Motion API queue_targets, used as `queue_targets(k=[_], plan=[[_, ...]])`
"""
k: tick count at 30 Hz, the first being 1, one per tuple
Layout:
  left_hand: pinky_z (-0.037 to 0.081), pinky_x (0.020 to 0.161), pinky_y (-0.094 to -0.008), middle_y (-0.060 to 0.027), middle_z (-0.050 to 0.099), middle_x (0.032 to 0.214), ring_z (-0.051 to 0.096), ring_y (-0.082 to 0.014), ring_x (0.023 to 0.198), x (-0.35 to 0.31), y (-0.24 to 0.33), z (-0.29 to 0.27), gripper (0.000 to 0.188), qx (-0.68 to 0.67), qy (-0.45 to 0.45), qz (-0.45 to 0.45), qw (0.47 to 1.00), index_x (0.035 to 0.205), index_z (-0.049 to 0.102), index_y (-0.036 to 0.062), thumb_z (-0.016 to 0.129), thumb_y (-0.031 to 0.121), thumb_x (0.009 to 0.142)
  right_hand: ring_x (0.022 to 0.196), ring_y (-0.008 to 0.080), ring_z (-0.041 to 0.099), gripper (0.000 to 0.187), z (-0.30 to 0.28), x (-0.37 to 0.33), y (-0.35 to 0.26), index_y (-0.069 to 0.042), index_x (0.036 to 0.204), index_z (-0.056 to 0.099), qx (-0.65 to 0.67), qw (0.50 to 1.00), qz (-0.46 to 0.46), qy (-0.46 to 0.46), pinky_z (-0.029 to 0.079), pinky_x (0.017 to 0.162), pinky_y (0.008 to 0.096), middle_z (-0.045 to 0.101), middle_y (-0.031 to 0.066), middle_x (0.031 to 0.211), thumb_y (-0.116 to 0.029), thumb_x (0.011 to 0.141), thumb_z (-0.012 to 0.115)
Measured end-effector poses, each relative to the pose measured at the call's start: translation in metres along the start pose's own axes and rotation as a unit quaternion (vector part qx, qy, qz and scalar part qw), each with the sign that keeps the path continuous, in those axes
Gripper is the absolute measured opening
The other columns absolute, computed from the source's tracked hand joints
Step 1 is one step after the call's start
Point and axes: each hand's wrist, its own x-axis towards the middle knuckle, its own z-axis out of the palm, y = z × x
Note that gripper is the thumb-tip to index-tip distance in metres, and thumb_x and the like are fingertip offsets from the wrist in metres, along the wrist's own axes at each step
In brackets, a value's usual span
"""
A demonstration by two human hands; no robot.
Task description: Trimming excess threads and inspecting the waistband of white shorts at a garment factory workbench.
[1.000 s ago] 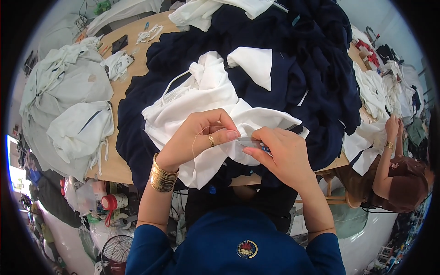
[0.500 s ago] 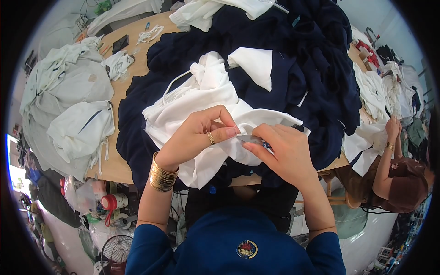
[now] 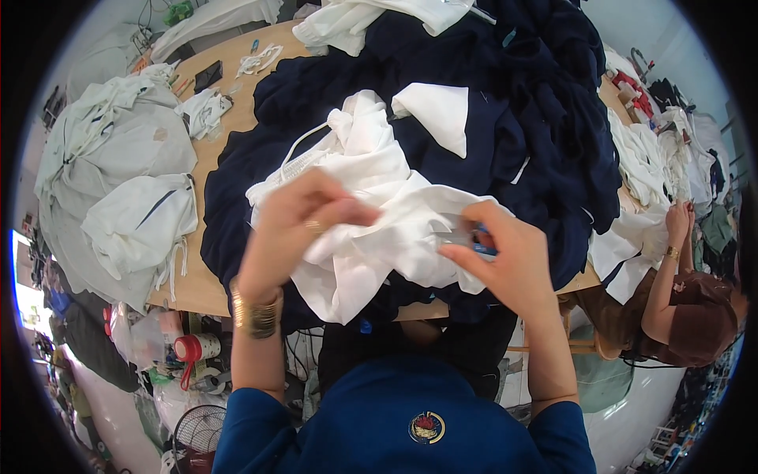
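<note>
A white garment (image 3: 355,257) with a gathered waistband and a cord lies crumpled in front of me on a pile of dark navy cloth (image 3: 245,205). My right hand (image 3: 509,253) grips small thread snips (image 3: 483,241) with blue on the handle; their metal blades lie over the garment's right part. To the left, my left hand (image 3: 308,217) hovers above the white cloth, blurred by motion. Its thumb and forefinger look pinched together, but whatever is between them cannot be made out. A loose white cloth piece (image 3: 438,114) rests on the navy cloth beyond the garment.
Pale garments (image 3: 118,150) are heaped on the wooden table (image 3: 213,272) at the left. Another white garment (image 3: 339,24) lies at the far edge. At right, a co-worker (image 3: 695,316) sits by more white cloth (image 3: 639,158). A fan (image 3: 197,430) stands low at left.
My left hand has moved left, away from the snips and the spot where it pinched the cloth. My right hand has shifted slightly right with the snips. The garment's front folds have loosened.
</note>
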Motion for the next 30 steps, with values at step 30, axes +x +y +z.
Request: queue_targets(k=[30], plan=[[0.051,0.068,-0.0225,-0.0086,0.063,0.091,0.064,-0.0127,0.076,-0.060,-0.037,0.065,0.029,-0.050,-0.222,-0.287,0.930,0.115,0.057,0.0005,0.050,0.020,0.095,0.049,0.0105,0.053,0.034,-0.016,-0.076,0.017,0.005,0.107,0.059,0.586,0.751,0.293,-0.081,0.040,0.047,0.0184,0.061,0.0097,0.074,-0.022,0.097,0.041]])
